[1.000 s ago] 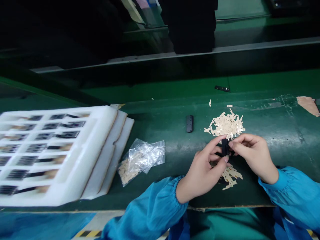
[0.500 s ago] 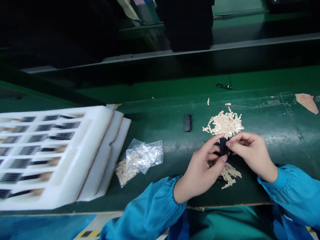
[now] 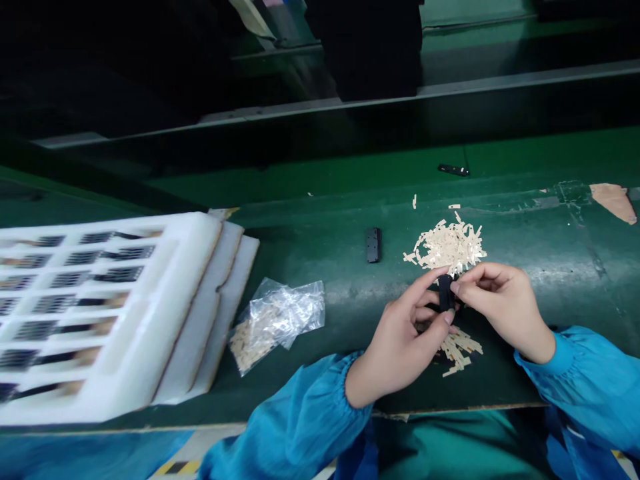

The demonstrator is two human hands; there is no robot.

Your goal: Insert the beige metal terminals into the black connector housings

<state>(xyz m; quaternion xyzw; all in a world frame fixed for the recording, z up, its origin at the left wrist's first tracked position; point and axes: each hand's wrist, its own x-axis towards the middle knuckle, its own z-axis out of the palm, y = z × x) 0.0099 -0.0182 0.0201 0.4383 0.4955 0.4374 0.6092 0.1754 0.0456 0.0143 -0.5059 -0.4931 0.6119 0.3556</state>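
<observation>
Gripping a small black part (image 3: pixel 447 293) upright between thumb and fingers: left hand (image 3: pixel 395 347). Right hand (image 3: pixel 505 307) has thumb and forefinger drawn in at the part's right edge; can't tell if they pinch the part itself or a tiny piece against it. Part is off the table (image 3: pixel 340 233), between a loose pile of pale strips (image 3: pixel 447 247) and a smaller bunch of strips (image 3: pixel 463 347) on the near side, partly under the left hand.

Handling, my read: part looks light and stiff, probably hard plastic, smooth enough to twist in the fingers if held loosely. Best hold is the long side edges or the two ends, left hand carrying it, face left free for the right fingertips. Light pressure should do. Strips look thin, flat and feather-light; likely to cling together or bend if squeezed. Take one by its edges or one end, tips only.

Nearby: black block (image 3: pixel 373 245) lies left of the pile, thin black piece (image 3: pixel 453 170) beyond it. Clear plastic bags (image 3: pixel 290 310) with more strips sit farther left, then stacked white foam trays (image 3: pixel 125 360) holding dark-and-tan pieces. Foam looks soft; lift by the rim.
</observation>
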